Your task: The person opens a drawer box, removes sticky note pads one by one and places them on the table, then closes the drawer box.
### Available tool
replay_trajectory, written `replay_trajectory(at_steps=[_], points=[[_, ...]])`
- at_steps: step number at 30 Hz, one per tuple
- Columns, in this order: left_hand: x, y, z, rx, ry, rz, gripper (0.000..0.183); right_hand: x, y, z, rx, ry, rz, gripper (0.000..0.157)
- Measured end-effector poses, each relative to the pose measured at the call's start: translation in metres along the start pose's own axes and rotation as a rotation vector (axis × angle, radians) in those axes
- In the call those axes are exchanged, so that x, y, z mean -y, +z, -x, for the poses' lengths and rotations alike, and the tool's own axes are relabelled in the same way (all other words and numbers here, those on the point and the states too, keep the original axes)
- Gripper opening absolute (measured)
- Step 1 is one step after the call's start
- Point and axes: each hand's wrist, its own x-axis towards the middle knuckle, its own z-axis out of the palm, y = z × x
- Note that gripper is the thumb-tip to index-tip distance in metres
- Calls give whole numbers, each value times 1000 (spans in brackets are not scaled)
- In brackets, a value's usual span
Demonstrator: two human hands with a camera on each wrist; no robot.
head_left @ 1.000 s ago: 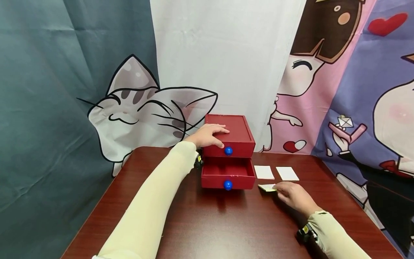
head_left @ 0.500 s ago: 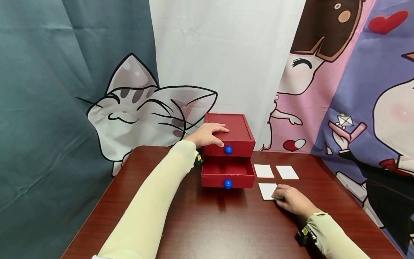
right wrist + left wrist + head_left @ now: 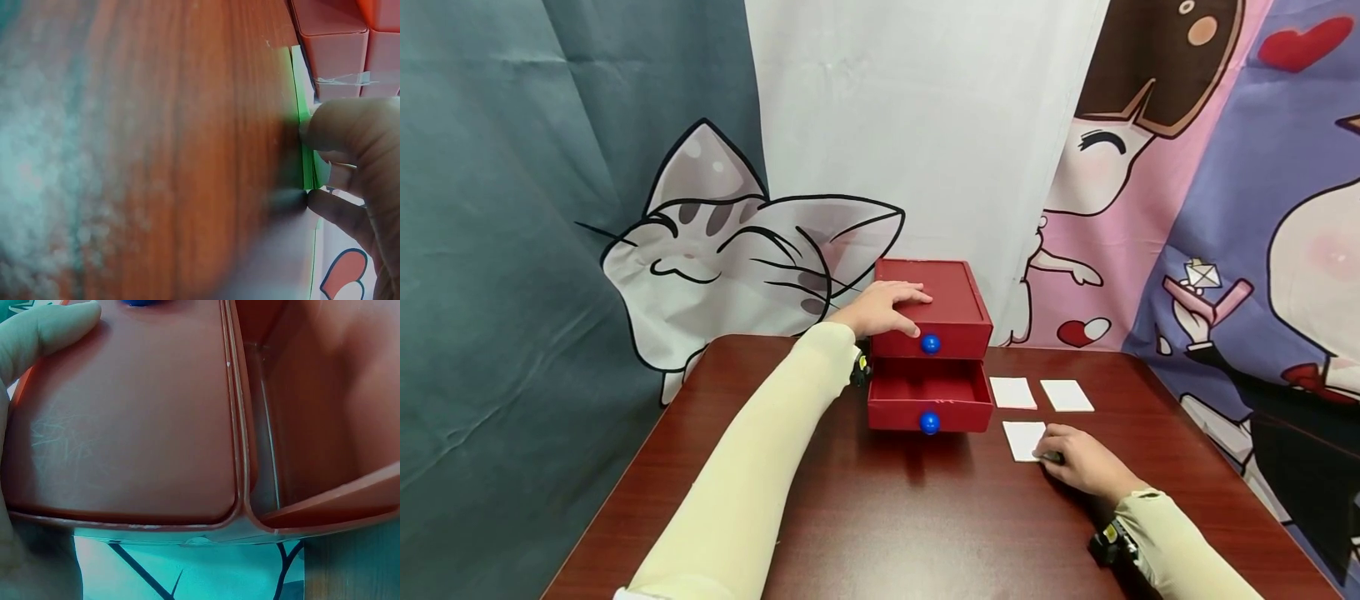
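My left hand [image 3: 880,310] rests on the top left of a small red drawer cabinet [image 3: 951,293], fingers straight and spread, thumb over the front by the upper blue knob [image 3: 930,343]. The thumb [image 3: 56,332] also lies on the drawer front in the left wrist view. Below it the lower drawer [image 3: 895,415] is pulled out. To the cabinet's right, my right hand [image 3: 1084,460] pinches the right edge of a white paper pad [image 3: 1021,440] lying on the table. Its green edge [image 3: 306,165] shows between thumb and fingers in the right wrist view.
Two more white pads, a left one [image 3: 1013,392] and a right one [image 3: 1067,396], lie behind the pinched pad. All stand on a dark reddish wooden table [image 3: 865,533]. A printed cartoon curtain [image 3: 910,125] hangs behind the table.
The pad in my right hand was tilted up a second ago with its green side showing; it has come down flat on the table, white side up. The left hand stays on the cabinet.
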Motion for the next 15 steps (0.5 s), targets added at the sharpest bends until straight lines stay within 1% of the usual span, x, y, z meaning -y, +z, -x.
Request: replay_trajectory(at_steps=[9, 15], points=[[0, 0, 0, 0, -3, 1, 58, 1, 0, 1, -10, 2, -12, 21], [2, 0, -1, -4, 10, -1, 58, 3, -1, 0, -11, 1, -6, 21]])
